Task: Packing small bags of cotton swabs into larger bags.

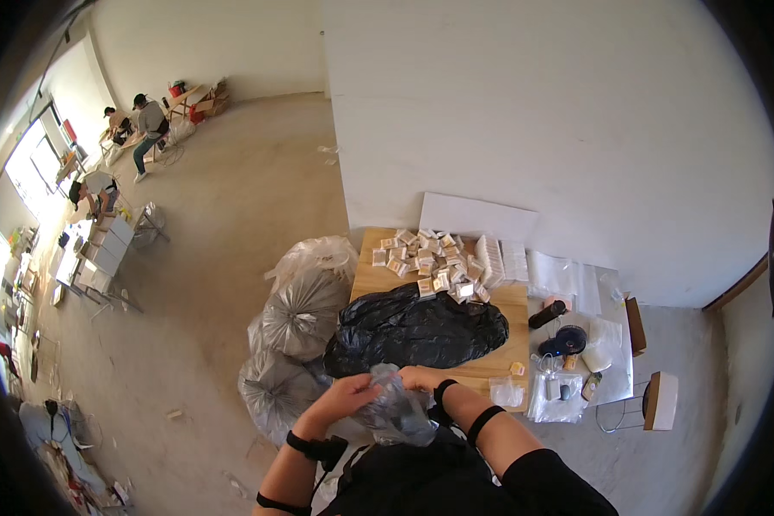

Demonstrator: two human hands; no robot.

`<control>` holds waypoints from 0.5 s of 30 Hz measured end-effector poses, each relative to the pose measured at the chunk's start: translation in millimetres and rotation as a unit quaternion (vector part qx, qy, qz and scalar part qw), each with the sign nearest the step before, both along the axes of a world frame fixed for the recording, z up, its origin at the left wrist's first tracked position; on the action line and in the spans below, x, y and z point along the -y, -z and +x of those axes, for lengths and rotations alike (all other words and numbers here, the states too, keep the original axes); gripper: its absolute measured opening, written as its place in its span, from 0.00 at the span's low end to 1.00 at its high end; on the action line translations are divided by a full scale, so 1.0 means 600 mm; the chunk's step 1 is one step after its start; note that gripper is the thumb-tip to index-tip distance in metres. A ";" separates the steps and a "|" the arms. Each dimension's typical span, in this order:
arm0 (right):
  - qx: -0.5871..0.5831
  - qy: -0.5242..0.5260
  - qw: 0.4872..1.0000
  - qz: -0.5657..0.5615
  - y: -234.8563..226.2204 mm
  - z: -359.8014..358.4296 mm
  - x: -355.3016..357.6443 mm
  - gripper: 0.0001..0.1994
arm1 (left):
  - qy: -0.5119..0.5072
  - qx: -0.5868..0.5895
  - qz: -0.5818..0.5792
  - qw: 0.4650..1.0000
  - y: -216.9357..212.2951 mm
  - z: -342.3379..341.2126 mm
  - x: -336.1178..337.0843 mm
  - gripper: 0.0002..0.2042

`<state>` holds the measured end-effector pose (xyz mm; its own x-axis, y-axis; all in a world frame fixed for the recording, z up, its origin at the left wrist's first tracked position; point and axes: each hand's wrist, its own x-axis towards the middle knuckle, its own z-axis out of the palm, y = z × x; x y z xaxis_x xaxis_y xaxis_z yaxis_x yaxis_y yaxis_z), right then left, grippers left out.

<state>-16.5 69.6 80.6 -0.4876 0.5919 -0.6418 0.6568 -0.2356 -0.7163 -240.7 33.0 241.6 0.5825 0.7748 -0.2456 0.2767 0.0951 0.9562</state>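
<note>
A crumpled, translucent grey plastic bag [396,417] hangs close to my body at the table's near edge. My left hand [353,394] grips its left side near the top, fingers closed. At the upper right of the bag is my right hand [421,378], curled onto the plastic, with its fingertips partly hidden. Just beyond both hands a black plastic bag [421,327] lies spread over the wooden table [518,322]. Behind it sits a loose pile of small clear-wrapped packets [434,258] with yellowish contents.
Several full, tied grey plastic bags [297,318] stand on the floor left of the table. A metal side table [615,370] at right carries a black bottle [548,315], a small fan [568,340] and clear bags. A stool [660,402] stands beyond. People [150,120] work far left.
</note>
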 end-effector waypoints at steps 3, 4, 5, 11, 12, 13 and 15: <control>0.019 0.095 0.992 0.083 0.059 0.057 0.005 0.16 | -0.120 -0.001 -0.047 0.992 0.012 -0.060 -0.012 0.15; 0.068 0.111 0.977 0.170 0.080 0.088 0.001 0.17 | -0.154 0.029 -0.069 0.985 0.022 -0.083 -0.019 0.19; 0.117 0.137 0.966 0.187 0.079 0.115 -0.008 0.17 | -0.161 0.029 -0.070 0.984 0.036 -0.116 -0.029 0.19; -0.240 0.591 0.739 0.215 -0.150 0.250 -0.149 0.07 | -0.289 -0.090 0.052 0.952 -0.007 -0.203 -0.154 0.29; -0.330 0.593 0.693 0.246 -0.215 0.322 -0.170 0.08 | -0.305 -0.088 0.125 0.940 -0.072 -0.166 -0.191 0.30; -0.260 0.519 0.715 0.390 -0.314 0.319 -0.184 0.08 | -0.358 -0.112 0.203 0.905 -0.144 -0.159 -0.206 0.30; -0.489 0.486 0.610 0.392 -0.534 0.270 -0.143 0.07 | -0.467 -0.124 0.374 0.791 -0.266 -0.158 -0.195 0.28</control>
